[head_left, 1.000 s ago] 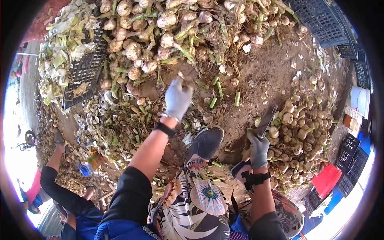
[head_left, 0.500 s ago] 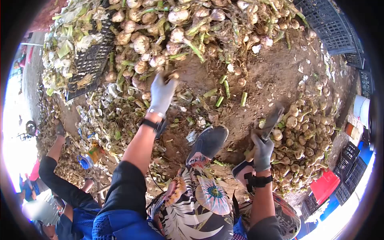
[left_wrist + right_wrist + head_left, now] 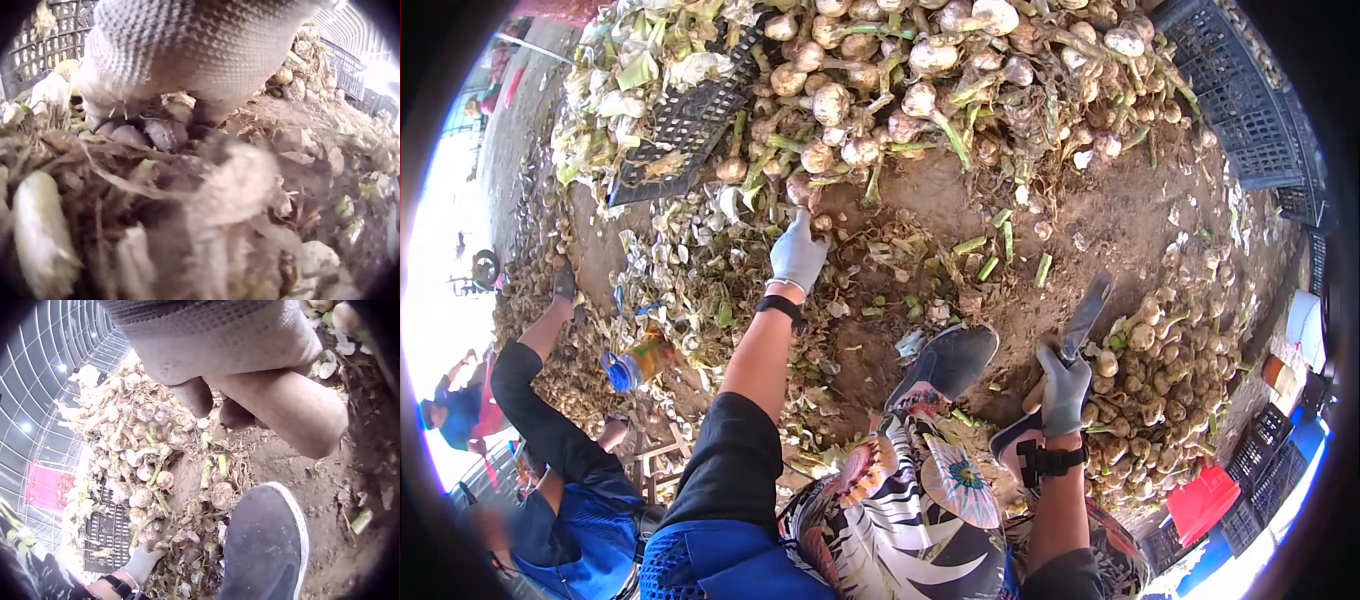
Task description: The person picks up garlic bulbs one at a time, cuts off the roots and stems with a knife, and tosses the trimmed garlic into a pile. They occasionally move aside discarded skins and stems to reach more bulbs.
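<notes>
My right hand (image 3: 1063, 393), in a light glove with bare fingertips, grips a knife (image 3: 1088, 315), its broad blade pointing forward. The knife's smooth wooden handle (image 3: 300, 412) crosses under the fingers in the right wrist view. My gloved left hand (image 3: 798, 252) reaches to the lower edge of a heap of garlic (image 3: 832, 103) with stems. Its fingertips are right at a purplish garlic bulb (image 3: 800, 190). In the left wrist view the glove (image 3: 187, 56) hides most of what lies under it, and I cannot tell whether the fingers hold the bulb.
Trimmed garlic bulbs (image 3: 1165, 370) are piled beside my right hand. Cut green stems (image 3: 1008, 240) lie on the soil. Black crates (image 3: 1240, 100) stand at the upper right, and another crate (image 3: 690, 130) leans at the left. Another person (image 3: 580, 520) sits at the lower left.
My left hand has moved left and forward to the garlic heap's edge. The right hand keeps its grip on the knife, whose blade has turned slightly. The head view has shifted.
</notes>
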A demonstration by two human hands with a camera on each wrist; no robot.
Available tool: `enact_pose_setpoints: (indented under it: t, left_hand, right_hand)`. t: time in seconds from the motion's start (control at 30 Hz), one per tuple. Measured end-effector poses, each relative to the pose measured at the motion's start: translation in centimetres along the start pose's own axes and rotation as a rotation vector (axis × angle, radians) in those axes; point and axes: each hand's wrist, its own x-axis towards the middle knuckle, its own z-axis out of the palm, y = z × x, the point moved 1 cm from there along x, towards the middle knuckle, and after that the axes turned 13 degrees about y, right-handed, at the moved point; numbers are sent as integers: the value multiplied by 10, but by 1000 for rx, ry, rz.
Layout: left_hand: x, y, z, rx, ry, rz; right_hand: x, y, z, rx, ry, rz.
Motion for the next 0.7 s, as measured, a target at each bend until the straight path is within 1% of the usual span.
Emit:
enact_pose_setpoints:
  t: [0.03, 0.07, 0.1, 0.13, 0.17, 0.2, 0.23, 0.27, 0.3, 0.33, 0.37, 0.4, 0.47, 0.5, 0.57, 0.6, 0.67, 0.7]
  left_hand:
    - [2, 1, -4, -56, -1, -34]
    - [-2, 5, -7, -168, 138, 38]
    - [-6, 11, -4, -228, 145, 45]
    - [-14, 24, -15, -284, 149, 48]
    - [-30, 51, -25, -343, 117, 72]
    - [-46, 71, -20, -366, 98, 236]
    - [-64, 91, -21, -356, 86, 414]
    - [-79, 110, -12, -162, -40, 524]
    - [-97, 124, 1, -387, -51, 645]
    - [-110, 139, 4, -408, -77, 842]
    - [-121, 147, 23, -263, -183, 877]
    - [-128, 160, 27, -181, -291, 902]
    - [-127, 178, 41, -110, -388, 941]
    - [-125, 179, 48, -112, -392, 948]
    - [-114, 178, 60, -244, -492, 800]
    - [-106, 181, 53, -442, -578, 622]
    - [-94, 185, 20, -807, -788, 154]
    - [-95, 177, 33, -1215, -822, 6]
  right_hand:
    - [1, 2, 0, -24, 9, -43]
    - [3, 3, -5, -52, 26, -86]
    - [3, 8, -10, -34, 16, -84]
    - [-1, 5, -11, -44, 38, -78]
    - [-5, -2, -10, -14, 40, -14]
    - [-6, -7, -9, 20, 35, 45]
    - [-2, 1, -9, 18, 44, 42]
    - [3, 9, -8, 17, 53, 39]
    - [10, 23, -8, 11, 65, -40]
    - [15, 29, -10, 5, 77, -118]
    - [2, 6, -6, 19, 58, -1]
    - [3, 9, -5, 18, 62, -1]
    - [8, 16, -3, 8, 34, -129]
    - [4, 10, -4, -4, 36, -35]
    - [5, 11, -4, 6, 42, -11]
    - [7, 11, -4, 15, 46, 11]
    - [4, 6, -4, 108, 23, 121]
    - [4, 9, -4, 163, 3, 146]
